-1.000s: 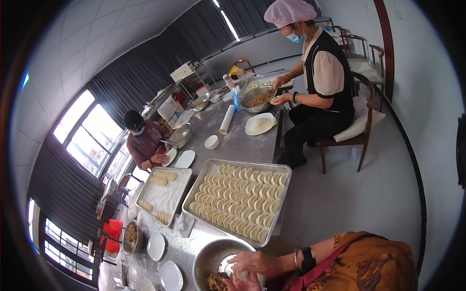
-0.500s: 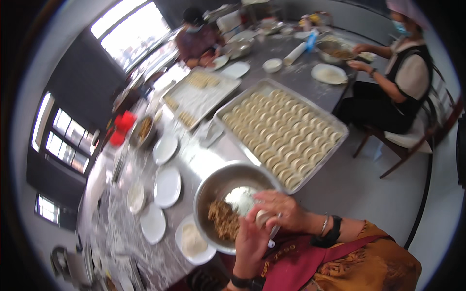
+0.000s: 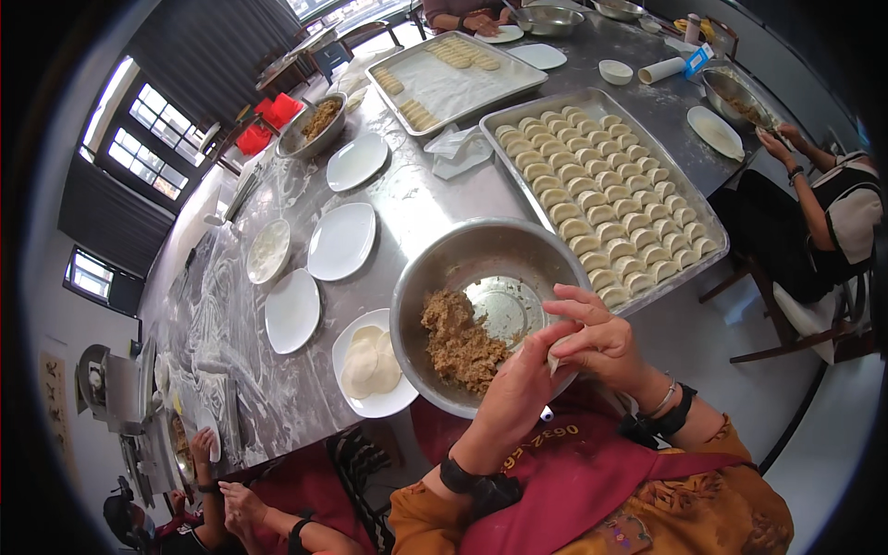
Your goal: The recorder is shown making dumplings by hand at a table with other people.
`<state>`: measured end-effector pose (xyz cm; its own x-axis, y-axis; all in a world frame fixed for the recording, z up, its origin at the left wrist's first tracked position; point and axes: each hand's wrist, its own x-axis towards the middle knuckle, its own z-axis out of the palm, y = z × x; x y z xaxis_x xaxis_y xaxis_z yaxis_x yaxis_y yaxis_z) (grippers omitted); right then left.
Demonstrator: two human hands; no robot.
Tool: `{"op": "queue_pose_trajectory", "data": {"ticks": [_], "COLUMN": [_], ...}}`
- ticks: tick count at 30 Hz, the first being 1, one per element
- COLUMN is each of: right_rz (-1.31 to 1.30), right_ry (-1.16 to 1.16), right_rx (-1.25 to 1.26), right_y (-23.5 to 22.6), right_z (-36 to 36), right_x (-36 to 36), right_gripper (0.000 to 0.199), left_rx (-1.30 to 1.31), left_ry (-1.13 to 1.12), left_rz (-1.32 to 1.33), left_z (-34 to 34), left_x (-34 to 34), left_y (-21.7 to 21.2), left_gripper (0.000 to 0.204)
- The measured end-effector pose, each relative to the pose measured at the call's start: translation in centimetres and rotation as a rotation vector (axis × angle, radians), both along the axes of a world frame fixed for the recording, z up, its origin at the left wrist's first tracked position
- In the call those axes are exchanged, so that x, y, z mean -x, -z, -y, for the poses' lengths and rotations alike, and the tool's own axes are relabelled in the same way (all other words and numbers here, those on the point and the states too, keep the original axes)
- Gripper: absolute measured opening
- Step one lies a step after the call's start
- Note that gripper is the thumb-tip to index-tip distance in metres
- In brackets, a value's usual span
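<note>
My left hand (image 3: 514, 396) and my right hand (image 3: 599, 344) are pressed together over the near right rim of a steel mixing bowl (image 3: 413, 277). Between their fingers is a pale dumpling (image 3: 557, 355), mostly hidden by the hands. Thumb and fingers of the left hand close on it from the left; the right hand's fingers curl over from the other side. Brown minced filling (image 3: 460, 340) lies on the left of the bowl's bottom. Left of the bowl, round dough wrappers (image 3: 372, 363) are stacked on a white plate (image 3: 398, 403).
Beyond the bowl, a metal tray (image 3: 638, 298) holds rows of folded dumplings; another tray (image 3: 444, 118) is partly filled. White plates (image 3: 342, 240) and a bowl of filling (image 3: 319, 122) stand left. Co-workers' hands (image 3: 242, 504) show at lower left, others at far right and top.
The view has shifted, so table and trays appear higher and co-workers' hands show at lower left. My hands still hold the dumpling, now more covered by the fingers.
</note>
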<state>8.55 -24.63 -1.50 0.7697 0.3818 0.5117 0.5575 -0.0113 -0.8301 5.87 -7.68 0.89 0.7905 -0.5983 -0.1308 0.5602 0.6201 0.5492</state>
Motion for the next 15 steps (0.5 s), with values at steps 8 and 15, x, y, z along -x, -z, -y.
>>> {"op": "queue_pose_trajectory", "data": {"ticks": [8, 15], "right_rz": [-0.180, -0.151], "right_ry": [0.060, 0.171], "right_rx": [-0.055, -0.056], "right_y": [-1.6, -1.7], "right_z": [1.1, 1.6], "right_x": [0.9, 2.3], "right_gripper": [0.041, 0.043], "left_rx": [-0.089, -0.028], "left_ry": [0.062, 0.030], "left_rz": [0.080, 0.043], "left_z": [0.3, 1.5], "left_x": [-0.6, -0.5], "left_y": [-0.4, -0.3], "left_gripper": [0.073, 0.067]}}
